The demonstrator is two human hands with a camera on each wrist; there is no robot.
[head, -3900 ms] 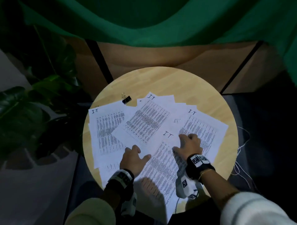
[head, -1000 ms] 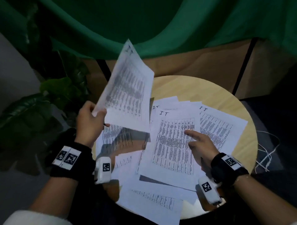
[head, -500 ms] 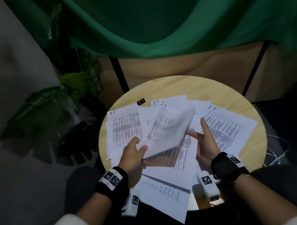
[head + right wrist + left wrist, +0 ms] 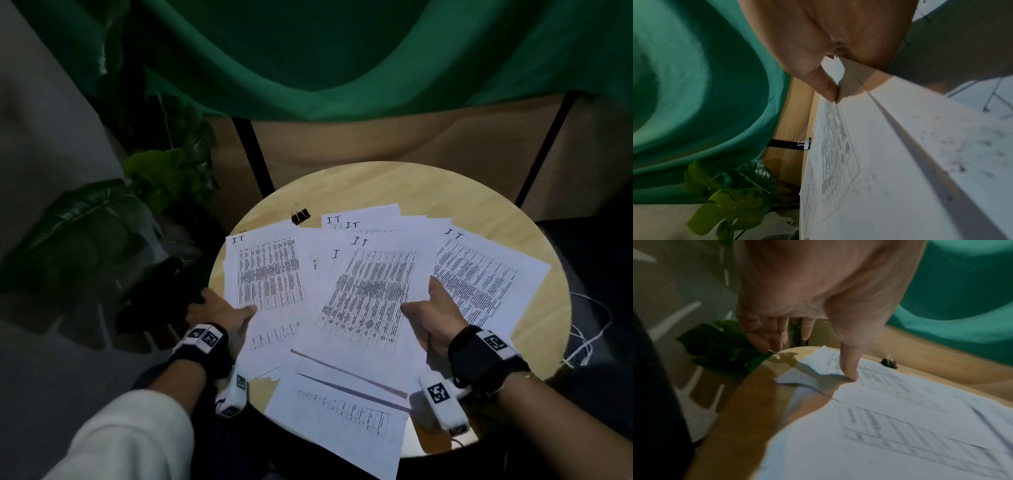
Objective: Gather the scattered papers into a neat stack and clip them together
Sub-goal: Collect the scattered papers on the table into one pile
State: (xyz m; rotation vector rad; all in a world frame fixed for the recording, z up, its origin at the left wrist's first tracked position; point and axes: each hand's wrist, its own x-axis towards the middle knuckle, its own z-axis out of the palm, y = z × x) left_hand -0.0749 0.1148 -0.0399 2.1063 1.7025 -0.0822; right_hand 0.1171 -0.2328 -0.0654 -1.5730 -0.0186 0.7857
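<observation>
Several printed sheets lie spread over the round wooden table. A left sheet, a centre sheet and a right sheet overlap others. My left hand is at the left sheet's lower left corner, thumb pressing on the paper, fingers straight by the table rim. My right hand has its thumb on the centre sheet and its index finger straight along that sheet's right edge. A black binder clip sits alone behind the papers.
One sheet hangs over the near table edge. A leafy plant stands left of the table. A green cloth hangs behind it. White cables lie on the floor to the right.
The sheet my left hand held in the air now lies on the centre pile. The left hand has moved left to the left sheet. The right hand stays by the centre sheet.
</observation>
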